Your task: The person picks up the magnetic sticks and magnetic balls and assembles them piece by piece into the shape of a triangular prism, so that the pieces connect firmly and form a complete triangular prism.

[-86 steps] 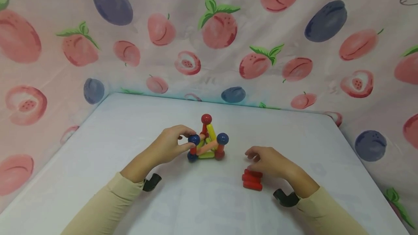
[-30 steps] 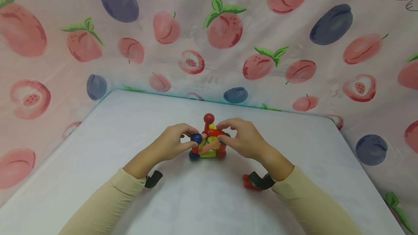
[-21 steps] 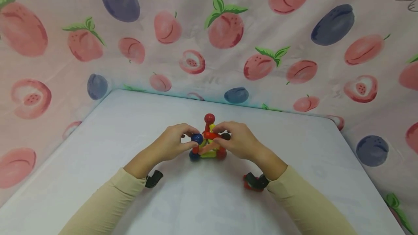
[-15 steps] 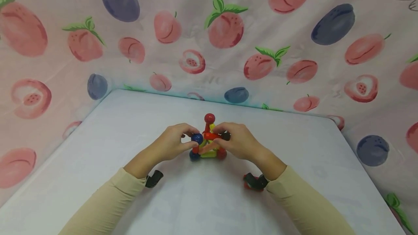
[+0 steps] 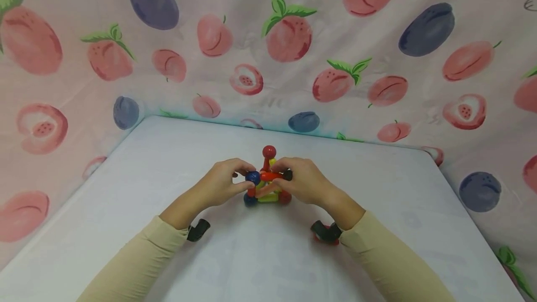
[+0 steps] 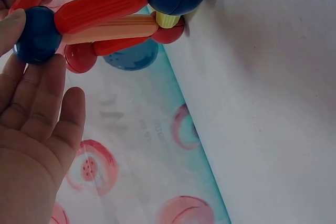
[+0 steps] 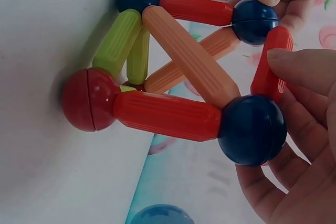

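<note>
A small frame of magnetic rods and balls stands on the table. My left hand pinches its left upper blue ball between thumb and fingers. My right hand pinches a red rod, which spans from that ball to the other upper blue ball; both ends appear to meet the balls. Below are upright red rods, orange diagonal rods and yellow-green base rods. A red ball tops the rear corner. In the head view my right fingers partly hide the right upper ball.
Loose red rods lie on the white table below my right wrist, mostly hidden by a black wrist piece. Another black piece sits at my left wrist. Fruit-printed cloth hangs behind and at the sides.
My right hand has come from the loose red rods to the frame with one rod. Over the last second that rod was lowered and shifted left to the left ball. My left hand stays put.
</note>
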### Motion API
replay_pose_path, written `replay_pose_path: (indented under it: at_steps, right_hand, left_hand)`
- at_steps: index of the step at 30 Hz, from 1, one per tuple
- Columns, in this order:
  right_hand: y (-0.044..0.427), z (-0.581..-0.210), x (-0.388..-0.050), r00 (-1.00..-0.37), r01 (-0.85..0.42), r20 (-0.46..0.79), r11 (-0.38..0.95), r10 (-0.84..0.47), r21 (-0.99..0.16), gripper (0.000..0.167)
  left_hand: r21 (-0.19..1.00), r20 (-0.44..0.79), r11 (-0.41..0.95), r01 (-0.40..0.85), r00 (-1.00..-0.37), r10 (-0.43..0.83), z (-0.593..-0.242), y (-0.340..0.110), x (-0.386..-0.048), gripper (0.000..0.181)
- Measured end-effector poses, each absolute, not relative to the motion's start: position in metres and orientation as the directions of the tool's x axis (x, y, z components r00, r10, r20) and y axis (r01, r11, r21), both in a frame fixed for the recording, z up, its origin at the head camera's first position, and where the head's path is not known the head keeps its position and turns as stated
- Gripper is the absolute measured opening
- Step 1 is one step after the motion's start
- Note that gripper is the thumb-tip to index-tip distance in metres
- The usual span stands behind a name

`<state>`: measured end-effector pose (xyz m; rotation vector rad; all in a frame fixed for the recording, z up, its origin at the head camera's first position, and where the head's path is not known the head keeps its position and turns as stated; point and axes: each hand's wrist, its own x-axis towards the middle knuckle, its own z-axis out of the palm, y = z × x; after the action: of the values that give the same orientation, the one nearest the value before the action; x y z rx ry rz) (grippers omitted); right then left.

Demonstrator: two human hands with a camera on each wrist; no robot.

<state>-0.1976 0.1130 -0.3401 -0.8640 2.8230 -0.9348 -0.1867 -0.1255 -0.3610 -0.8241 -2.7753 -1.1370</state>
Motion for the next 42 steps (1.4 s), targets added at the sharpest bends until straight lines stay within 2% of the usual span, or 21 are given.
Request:
replay_pose_path:
  at_steps: [11,18,29,36,42]
  right_hand:
    - [0.108,-0.339,-0.198,-0.859,-0.455,0.069,0.695,-0.507,-0.557,0.030]
    - [0.107,-0.340,-0.199,-0.855,-0.468,0.083,0.694,-0.512,-0.547,0.027]
    - [0.113,-0.342,-0.201,-0.870,-0.439,0.059,0.715,-0.489,-0.544,0.033]
    - [0.130,-0.344,-0.201,-0.847,-0.492,0.101,0.699,-0.522,-0.519,0.037]
    - [0.135,-0.343,-0.194,-0.825,-0.486,0.056,0.656,-0.562,-0.578,0.040]
  left_hand:
    - [0.664,0.187,0.600,0.446,-0.877,0.443,-0.360,-0.129,-0.189,0.034]
    - [0.674,0.176,0.599,0.433,-0.881,0.438,-0.359,-0.130,-0.186,0.033]
    - [0.665,0.190,0.595,0.451,-0.873,0.449,-0.361,-0.128,-0.187,0.033]
    - [0.623,0.209,0.622,0.474,-0.867,0.452,-0.361,-0.131,-0.191,0.033]
    - [0.586,0.235,0.648,0.487,-0.867,0.439,-0.359,-0.134,-0.196,0.033]
